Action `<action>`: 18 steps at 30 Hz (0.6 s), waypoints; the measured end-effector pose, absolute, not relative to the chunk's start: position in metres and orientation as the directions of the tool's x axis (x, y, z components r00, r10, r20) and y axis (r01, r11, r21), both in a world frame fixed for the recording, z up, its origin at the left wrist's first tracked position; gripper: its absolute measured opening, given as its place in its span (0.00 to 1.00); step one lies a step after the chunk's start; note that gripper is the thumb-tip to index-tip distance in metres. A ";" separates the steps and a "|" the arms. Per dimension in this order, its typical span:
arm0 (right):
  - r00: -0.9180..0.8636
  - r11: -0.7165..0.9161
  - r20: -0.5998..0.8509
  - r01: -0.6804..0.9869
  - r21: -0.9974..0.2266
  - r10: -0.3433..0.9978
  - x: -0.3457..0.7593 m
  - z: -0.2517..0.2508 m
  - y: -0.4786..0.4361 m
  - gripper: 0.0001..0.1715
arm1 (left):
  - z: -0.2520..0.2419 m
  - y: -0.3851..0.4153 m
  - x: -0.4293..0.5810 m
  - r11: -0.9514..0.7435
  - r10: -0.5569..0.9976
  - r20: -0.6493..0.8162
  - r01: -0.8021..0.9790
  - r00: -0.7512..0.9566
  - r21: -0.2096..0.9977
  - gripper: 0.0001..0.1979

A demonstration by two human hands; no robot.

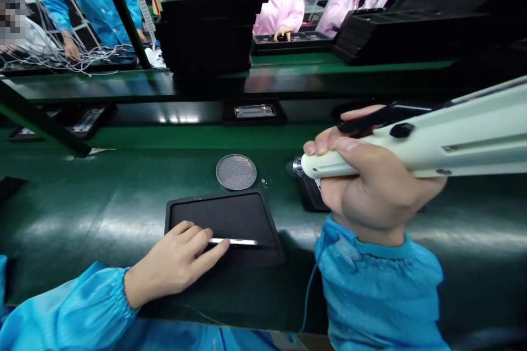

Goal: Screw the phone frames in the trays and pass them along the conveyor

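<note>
My left hand [177, 258] is closed on a thin, phone-like device [242, 242], gripped by its edge. The device stands tilted nearly edge-on over a black tray [218, 211], so its faces are hidden. My right hand [374, 181] is wrapped round a pale green electric screwdriver [436, 145] with a black lever. Its tip [294, 166] points left, above the bench and apart from the device. Between the hands, a round grey dish [236, 172] with a dimpled surface holds tiny parts, and a few small screws [264, 181] lie beside it.
Under the screwdriver tip is another black tray [315, 194]. On the conveyor behind, a black tray carries a phone frame [255, 111]. Stacked black trays [206, 33] rise beyond it, with people working across the line. A green metal post [45, 120] slants at left.
</note>
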State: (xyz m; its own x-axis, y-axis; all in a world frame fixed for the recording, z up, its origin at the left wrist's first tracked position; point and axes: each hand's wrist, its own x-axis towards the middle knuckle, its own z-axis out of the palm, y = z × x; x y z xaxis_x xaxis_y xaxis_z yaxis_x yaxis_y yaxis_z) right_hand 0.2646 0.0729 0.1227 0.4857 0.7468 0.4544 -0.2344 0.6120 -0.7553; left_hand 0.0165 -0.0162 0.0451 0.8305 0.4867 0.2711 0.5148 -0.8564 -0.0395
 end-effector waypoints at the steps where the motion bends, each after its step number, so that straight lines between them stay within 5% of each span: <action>1: 0.484 0.608 0.455 -0.223 -0.762 0.748 0.265 0.123 0.073 0.09 | 0.045 -0.017 0.017 -0.853 0.499 0.242 0.521 0.832 -0.031 0.18; 7: 0.479 0.613 0.482 -0.162 -0.773 0.734 0.269 0.120 0.073 0.08 | 0.046 -0.020 0.015 -0.838 0.543 0.191 0.541 0.818 0.067 0.21; 18: 0.455 0.648 0.558 -0.058 -0.760 0.694 0.274 0.113 0.075 0.05 | 0.057 -0.015 0.024 -0.814 0.578 -0.033 0.579 0.815 0.043 0.32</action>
